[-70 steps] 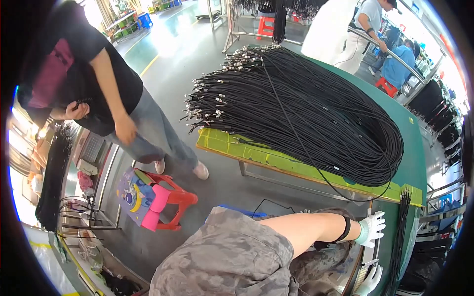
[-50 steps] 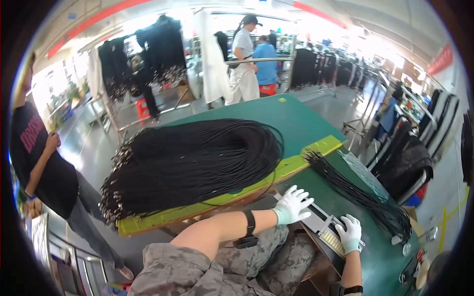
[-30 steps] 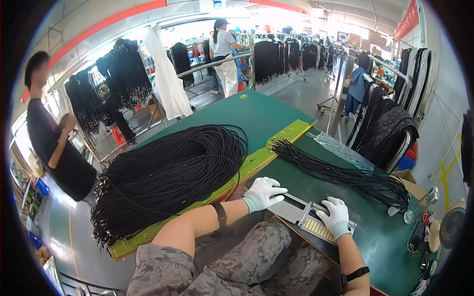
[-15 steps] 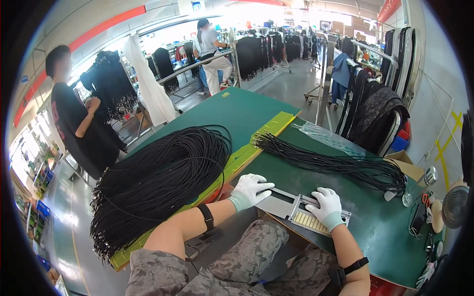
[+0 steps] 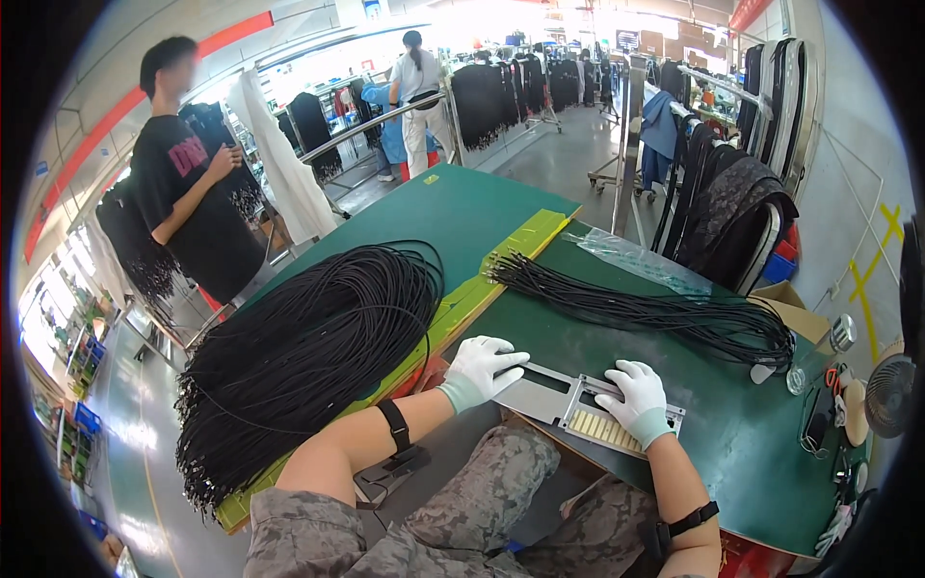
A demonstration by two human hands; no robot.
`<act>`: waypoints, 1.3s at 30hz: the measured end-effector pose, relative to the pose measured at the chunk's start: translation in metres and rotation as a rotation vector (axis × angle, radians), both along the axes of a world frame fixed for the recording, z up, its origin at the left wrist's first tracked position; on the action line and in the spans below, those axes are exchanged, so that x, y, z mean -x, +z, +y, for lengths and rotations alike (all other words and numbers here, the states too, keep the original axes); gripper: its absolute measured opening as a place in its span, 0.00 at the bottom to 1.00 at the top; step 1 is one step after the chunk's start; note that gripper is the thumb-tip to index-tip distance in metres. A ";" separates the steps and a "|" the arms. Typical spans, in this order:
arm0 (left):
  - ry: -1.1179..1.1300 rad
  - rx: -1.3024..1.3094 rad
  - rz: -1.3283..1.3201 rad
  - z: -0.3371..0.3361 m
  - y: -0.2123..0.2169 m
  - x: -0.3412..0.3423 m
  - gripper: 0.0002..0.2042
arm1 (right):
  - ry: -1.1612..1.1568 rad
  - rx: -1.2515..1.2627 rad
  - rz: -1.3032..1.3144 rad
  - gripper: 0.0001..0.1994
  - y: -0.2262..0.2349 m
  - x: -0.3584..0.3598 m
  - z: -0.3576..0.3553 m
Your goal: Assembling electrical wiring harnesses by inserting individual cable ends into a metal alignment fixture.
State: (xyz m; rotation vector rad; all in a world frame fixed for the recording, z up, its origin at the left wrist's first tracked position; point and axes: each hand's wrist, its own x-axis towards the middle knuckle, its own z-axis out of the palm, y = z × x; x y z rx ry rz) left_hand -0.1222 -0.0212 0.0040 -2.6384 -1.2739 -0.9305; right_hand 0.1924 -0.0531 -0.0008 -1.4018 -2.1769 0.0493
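Note:
A flat silver metal frame [image 5: 533,399] lies near the table's front edge, part of it reaching past the edge. It has a long slot on its left half and a row of cream-coloured strips [image 5: 602,427] set in its right half. My left hand [image 5: 479,372], in a white glove, grips the frame's left end with fingers pointing right. My right hand [image 5: 636,400], also gloved, is bent over the right half, its thumb by the strips and its fingers at the far side. The undersides of both hands are hidden.
A big heap of black cords [image 5: 308,356] lies left on the green table [image 5: 462,207]; a smaller cord bundle [image 5: 636,308] lies beyond the frame. A yellow strip [image 5: 525,250] divides the tabletop. A small fan [image 5: 888,387] and scissors [image 5: 832,380] are far right. A person [image 5: 193,193] stands left.
Both hands and the metal frame keep nearly the same place. The person at the left has turned and stands more upright; the person farther back has turned away. The view has shifted slightly.

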 end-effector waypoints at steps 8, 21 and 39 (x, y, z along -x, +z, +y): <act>-0.008 -0.032 -0.028 0.000 -0.004 0.000 0.12 | 0.000 -0.023 -0.006 0.21 0.001 -0.002 -0.002; -0.010 0.223 0.263 -0.019 0.015 -0.004 0.17 | -0.012 0.138 0.059 0.24 -0.007 -0.010 0.032; -0.030 0.431 0.044 -0.095 0.010 -0.012 0.23 | -0.060 -0.018 -0.005 0.28 -0.020 -0.032 0.043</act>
